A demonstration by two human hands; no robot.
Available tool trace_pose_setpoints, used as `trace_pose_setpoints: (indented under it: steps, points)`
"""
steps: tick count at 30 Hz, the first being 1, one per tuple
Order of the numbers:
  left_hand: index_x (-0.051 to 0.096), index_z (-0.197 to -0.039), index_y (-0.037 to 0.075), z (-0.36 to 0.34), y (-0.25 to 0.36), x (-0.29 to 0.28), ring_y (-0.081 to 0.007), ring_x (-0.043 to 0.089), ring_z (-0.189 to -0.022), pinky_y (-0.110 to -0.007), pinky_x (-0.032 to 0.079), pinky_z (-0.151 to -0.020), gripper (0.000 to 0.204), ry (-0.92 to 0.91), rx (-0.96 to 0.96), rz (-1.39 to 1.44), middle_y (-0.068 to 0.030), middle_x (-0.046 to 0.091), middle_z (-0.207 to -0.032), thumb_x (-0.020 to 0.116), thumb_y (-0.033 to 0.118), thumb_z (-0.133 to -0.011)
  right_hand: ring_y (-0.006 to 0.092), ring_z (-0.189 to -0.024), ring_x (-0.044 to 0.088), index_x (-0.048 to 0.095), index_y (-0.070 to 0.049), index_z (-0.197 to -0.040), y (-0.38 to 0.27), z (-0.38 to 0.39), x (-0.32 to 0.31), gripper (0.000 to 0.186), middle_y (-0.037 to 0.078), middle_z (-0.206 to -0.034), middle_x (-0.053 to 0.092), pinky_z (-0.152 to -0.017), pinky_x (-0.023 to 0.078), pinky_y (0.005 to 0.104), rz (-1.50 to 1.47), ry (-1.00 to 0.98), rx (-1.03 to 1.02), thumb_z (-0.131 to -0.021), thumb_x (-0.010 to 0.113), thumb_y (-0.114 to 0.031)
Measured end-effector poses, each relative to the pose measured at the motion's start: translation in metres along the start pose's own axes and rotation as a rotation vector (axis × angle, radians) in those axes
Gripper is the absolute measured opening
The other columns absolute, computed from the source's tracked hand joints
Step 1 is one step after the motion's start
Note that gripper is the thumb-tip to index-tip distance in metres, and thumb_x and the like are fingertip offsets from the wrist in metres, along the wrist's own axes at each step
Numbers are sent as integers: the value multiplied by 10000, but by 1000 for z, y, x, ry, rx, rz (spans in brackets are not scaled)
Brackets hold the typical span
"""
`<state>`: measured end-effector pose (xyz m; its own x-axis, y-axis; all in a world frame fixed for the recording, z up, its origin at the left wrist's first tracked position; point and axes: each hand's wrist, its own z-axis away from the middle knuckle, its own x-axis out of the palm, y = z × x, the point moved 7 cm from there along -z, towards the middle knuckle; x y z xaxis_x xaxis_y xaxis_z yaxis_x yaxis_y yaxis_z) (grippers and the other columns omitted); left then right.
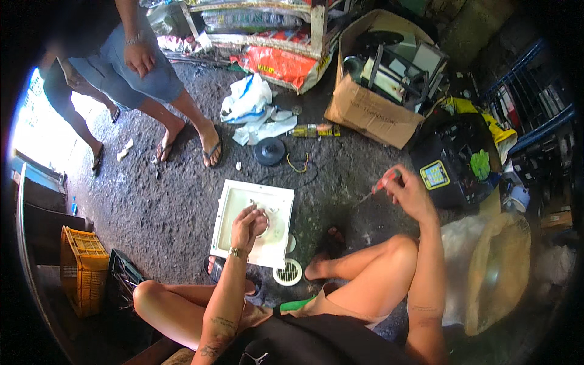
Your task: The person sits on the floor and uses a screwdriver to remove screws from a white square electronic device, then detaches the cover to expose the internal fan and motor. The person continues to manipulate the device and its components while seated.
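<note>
Currently, right hand (pixel 410 196) clamped on red-handled screwdriver (pixel 385 180); left hand (pixel 244 229) blocks part of white casing (pixel 236 199), its grip unclear. Black disc (pixel 269 151), round grille (pixel 287 272) nearby; cardboard box (pixel 371 114) beyond.

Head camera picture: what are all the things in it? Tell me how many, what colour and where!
Casing: 1, white, middle
Vent: 1, white, just below casing
Screwdriver: 1, red-handled, right of casing
Disc: 1, black, above casing
White bag: 1, white with blue, above disc
Red sack: 1, red, top centre
Carton: 1, brown, upper right
Black case: 1, black, right
Green bag: 1, green, on black case
Crate: 1, orange, lower left
Bystanders' feet: 4, dark flip-flops, upper left
Other clutter: too jumbled to count
Shirt: 1, black, bottom
Left hand: 1, bare, over casing
Right hand: 1, bare, holding screwdriver
</note>
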<state>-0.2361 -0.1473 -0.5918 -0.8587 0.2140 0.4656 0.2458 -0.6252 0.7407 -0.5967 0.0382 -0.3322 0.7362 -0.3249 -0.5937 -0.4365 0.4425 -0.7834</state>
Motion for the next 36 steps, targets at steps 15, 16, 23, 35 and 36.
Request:
trace_pose_setpoints:
  steps: [15,16,23,35,36]
  points:
    - [638,-1254,-48,-117,290,209,-296,761,-830,-458,608,-520,728,-104,83,-1282,-170,723,-1216,842,516,-841,143,-626,613,675,-66,-1094,-52,1,19,210,66,-858,755,-586,486,347,134,-9,-92,-975,709,-237]
    - [632,-1268,-40,-117,295,199,-293,756,-788,-442,611,-515,729,-98,68,-1320,-172,733,-1177,829,524,-849,145,-621,610,678,-69,-1099,-54,4,23,209,69,-856,755,-588,485,351,135,3,-98,-969,715,-229]
    - [647,-1279,131,-116,188,2,-196,695,-667,-396,591,-512,464,-83,-12,-1312,-55,727,-1010,662,466,-958,119,-604,604,670,-51,-1110,-55,14,21,206,59,-891,760,-570,495,315,5,-17,-122,-953,726,-172]
    - [771,-1085,54,-22,36,-257,-272,725,-941,-429,540,-883,526,470,-21,-840,-154,775,-1021,689,549,-929,269,-697,726,609,-43,-1187,-132,-10,233,258,147,-958,770,-648,559,400,237,-551,-271,-975,645,-185]
    - [771,-1096,58,-19,25,-248,-270,722,-929,-424,537,-873,534,420,-57,-805,-152,774,-1027,684,559,-935,322,-765,727,607,-38,-1193,-131,-14,262,276,160,-964,764,-699,561,430,242,-570,-402,-967,640,-192]
